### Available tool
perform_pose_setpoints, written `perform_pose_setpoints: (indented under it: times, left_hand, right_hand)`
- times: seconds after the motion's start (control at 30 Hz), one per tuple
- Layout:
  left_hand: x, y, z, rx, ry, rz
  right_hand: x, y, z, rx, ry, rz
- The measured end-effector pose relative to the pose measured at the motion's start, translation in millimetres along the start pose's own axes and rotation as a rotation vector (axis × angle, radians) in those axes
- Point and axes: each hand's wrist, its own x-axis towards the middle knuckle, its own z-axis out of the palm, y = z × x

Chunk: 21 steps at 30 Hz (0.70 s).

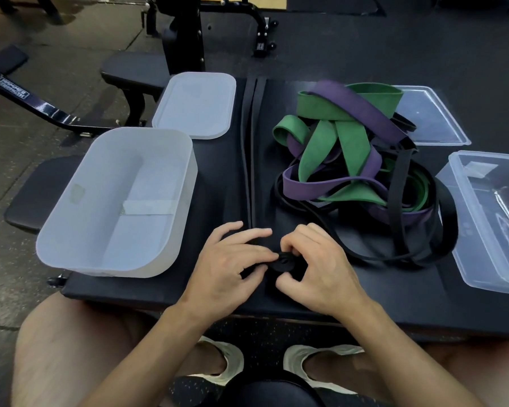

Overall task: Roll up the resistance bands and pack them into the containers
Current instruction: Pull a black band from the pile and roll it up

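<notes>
A thin black resistance band [252, 142] lies stretched away from me down the middle of the black padded bench [365, 289]. Its near end is wound into a small black roll [281, 263]. My left hand [229, 265] and my right hand [318, 268] both pinch that roll between thumb and fingers. A tangled pile of green, purple and black bands [353, 160] lies to the right of the stretched band. A frosted white container [118, 201] stands open at the left. A clear container [491, 218] stands at the right edge.
The frosted lid [196, 105] lies behind the white container. A clear lid [429, 116] lies behind the pile. Gym benches and a machine frame [185, 33] stand on the dark floor beyond. My knees and shoes are below the bench's front edge.
</notes>
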Motion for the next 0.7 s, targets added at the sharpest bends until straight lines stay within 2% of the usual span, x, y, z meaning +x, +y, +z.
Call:
perform_pose_setpoints:
  times: [0.2,0.3,0.4,0.53,0.7]
  left_hand:
    - [4,5,-3,-0.018,0.002,-0.07]
    - [4,13,-6,-0.007,0.014,-0.222]
    - [7,14,-8,-0.016,-0.069,-0.405]
    - [10,16,-5,0.042,-0.169,-0.324]
    - [12,7,1,-0.015,-0.12,-0.396]
  right_hand:
    - [2,5,2,0.042,-0.005,0.033]
    - [2,6,2,0.065,-0.017,0.037]
    - [2,7,2,0.063,-0.029,0.04]
    - [1,8,2,0.057,-0.033,0.005]
    - [3,9,2,0.128,-0.025,-0.048]
